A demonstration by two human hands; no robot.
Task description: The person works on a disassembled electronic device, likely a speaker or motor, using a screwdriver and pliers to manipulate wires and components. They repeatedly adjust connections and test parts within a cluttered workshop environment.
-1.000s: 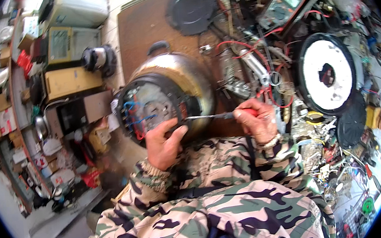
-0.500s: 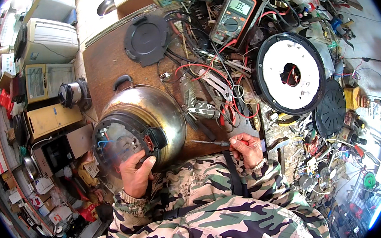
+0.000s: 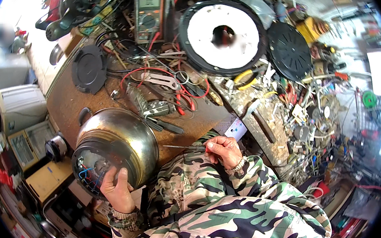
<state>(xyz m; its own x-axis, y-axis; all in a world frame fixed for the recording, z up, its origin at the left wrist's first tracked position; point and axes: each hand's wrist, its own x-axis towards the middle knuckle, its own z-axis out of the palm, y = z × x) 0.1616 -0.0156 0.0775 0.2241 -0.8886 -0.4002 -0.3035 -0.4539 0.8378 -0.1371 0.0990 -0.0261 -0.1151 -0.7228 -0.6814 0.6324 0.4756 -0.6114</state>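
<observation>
A shiny metal pot (image 3: 129,132) with heat-stained sides lies on its side at the table's near left, its open black base (image 3: 93,152) facing me. Blue wires (image 3: 84,172) show inside that base. My left hand (image 3: 117,191) grips the base's near edge, thumb and forefinger in sight and the other fingers partly hidden. In my right hand (image 3: 225,151) is a slim screwdriver (image 3: 179,146) with a red handle mostly covered by the fingers. Its thin shaft points left toward the pot, its tip apart from the metal.
Beyond the pot lies a round black cover (image 3: 89,70). A multimeter (image 3: 150,16), red-handled pliers (image 3: 185,102) and tangled leads crowd the back. To the right are a black ring with a white lining (image 3: 195,35), a vented black disc (image 3: 288,50) and scattered small parts.
My view has swung right, so the scene sits further left. The black base appears turned slightly, with its blue wires plainer. Both hands keep their holds.
</observation>
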